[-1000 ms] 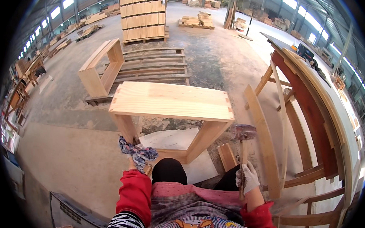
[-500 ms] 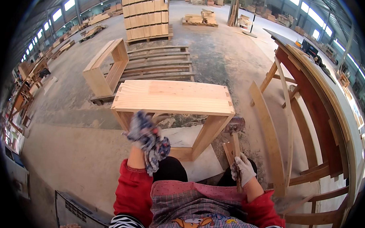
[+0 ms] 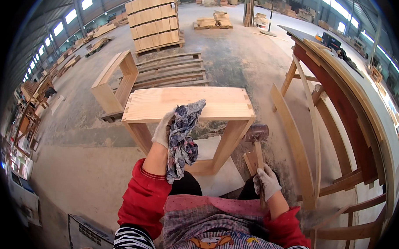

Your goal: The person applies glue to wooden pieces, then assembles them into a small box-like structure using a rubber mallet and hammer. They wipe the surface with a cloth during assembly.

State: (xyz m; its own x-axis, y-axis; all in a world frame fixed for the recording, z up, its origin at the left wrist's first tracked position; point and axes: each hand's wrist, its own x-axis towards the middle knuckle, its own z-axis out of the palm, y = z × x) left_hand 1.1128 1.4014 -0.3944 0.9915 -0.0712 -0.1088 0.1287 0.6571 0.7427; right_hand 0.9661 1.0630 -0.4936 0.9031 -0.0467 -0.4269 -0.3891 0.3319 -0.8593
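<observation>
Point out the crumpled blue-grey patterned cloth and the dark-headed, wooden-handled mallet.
Crumpled blue-grey patterned cloth (image 3: pixel 182 139): head view, middle of its folds.
Dark-headed, wooden-handled mallet (image 3: pixel 259 155): head view, upper handle.

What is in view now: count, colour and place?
wooden frame: 1, pale, centre
cloth: 1, blue-grey patterned, in left hand
mallet: 1, dark-headed, in right hand
wood piece: 1, brown, behind mallet
slatted pallet: 1, grey-brown, behind wooden frame
second frame: 1, pale, slatted pallet's left end
board stack: 1, pale, far left-centre
timber pile: 1, pale, far centre
workbench: 1, reddish-brown, right
plank: 1, light brown, left of workbench
floor sheet: 1, whitish, at wooden frame's base
vented box: 1, grey, lower left
distant timber: several, brownish, far left
left hand: 1, pale-gloved, centre left
right hand: 1, pale-gloved, centre right
sleeves: 2, red, lower edge
apron: 1, checked, lower centre
</observation>
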